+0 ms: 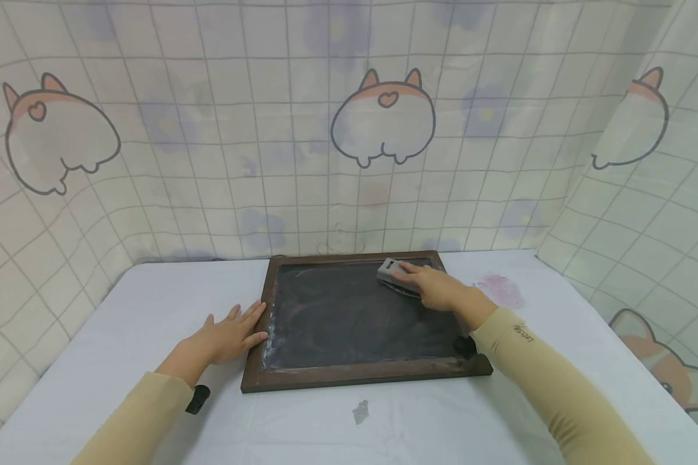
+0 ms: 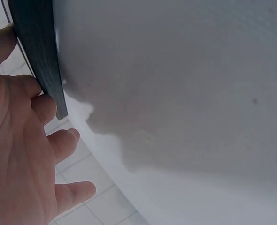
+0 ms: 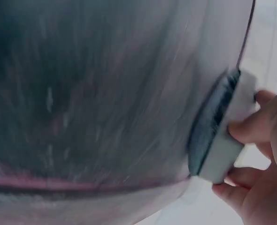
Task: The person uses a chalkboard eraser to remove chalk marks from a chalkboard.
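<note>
A small blackboard (image 1: 349,316) with a brown wooden frame lies on the table, its dark surface smeared with faint chalk dust. My right hand (image 1: 439,287) grips a grey chalkboard eraser (image 1: 391,270) near the board's upper right. In the right wrist view the dark felt side of the eraser (image 3: 211,122) meets the board, and the fingers hold its pale body from both sides. My left hand (image 1: 227,336) rests with straight, spread fingers on the left side of the wooden frame. The left wrist view shows those fingers (image 2: 63,143) beside the frame's edge.
A white cloth covers the table (image 1: 169,290). It bears a pink smudge (image 1: 500,290) right of the board and a grey patch (image 1: 360,411) in front. A tiled-pattern curtain (image 1: 238,129) with cartoon animals hangs behind and at both sides.
</note>
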